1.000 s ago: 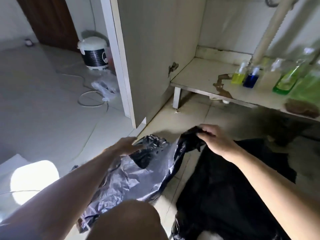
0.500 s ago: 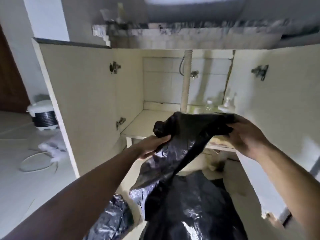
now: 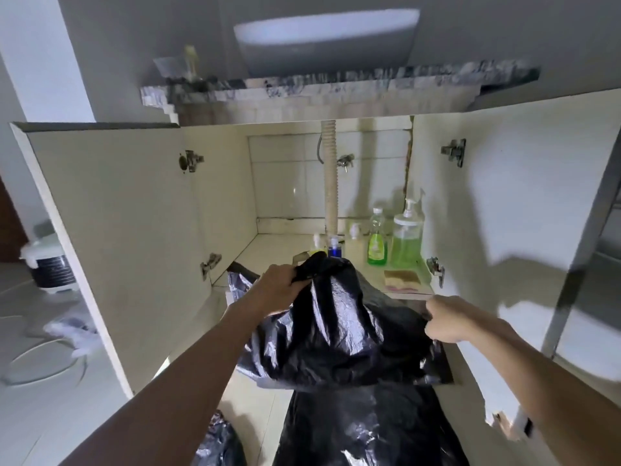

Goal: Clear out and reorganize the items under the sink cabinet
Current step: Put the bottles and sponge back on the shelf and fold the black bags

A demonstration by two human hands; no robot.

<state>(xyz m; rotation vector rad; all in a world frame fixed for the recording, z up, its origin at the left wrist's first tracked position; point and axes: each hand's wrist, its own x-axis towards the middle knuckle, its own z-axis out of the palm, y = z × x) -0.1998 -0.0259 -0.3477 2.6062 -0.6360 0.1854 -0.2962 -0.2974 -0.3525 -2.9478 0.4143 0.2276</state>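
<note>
A black plastic bag [image 3: 336,334] hangs in the air in front of the open sink cabinet [image 3: 279,243]. My left hand [image 3: 280,287] grips its bunched top edge. My right hand [image 3: 448,322] pinches its right edge. On the cabinet floor at the right stand a green pump bottle [image 3: 406,243], a green squeeze bottle [image 3: 377,245], a small blue bottle [image 3: 334,247] and a small yellow bottle [image 3: 316,245]. A sponge [image 3: 403,279] lies near the front edge. More black bag material [image 3: 366,428] lies on the floor below.
Both cabinet doors stand open, the left door [image 3: 111,230] and the right door [image 3: 504,213]. A drain pipe [image 3: 331,176] runs down the cabinet's middle. A rice cooker [image 3: 50,264] and a white cord [image 3: 37,358] sit on the floor at the left.
The view has tilted up from the floor to the cabinet. Both hands lifted the black bag off the floor and spread it wider; my right hand has moved down and right.
</note>
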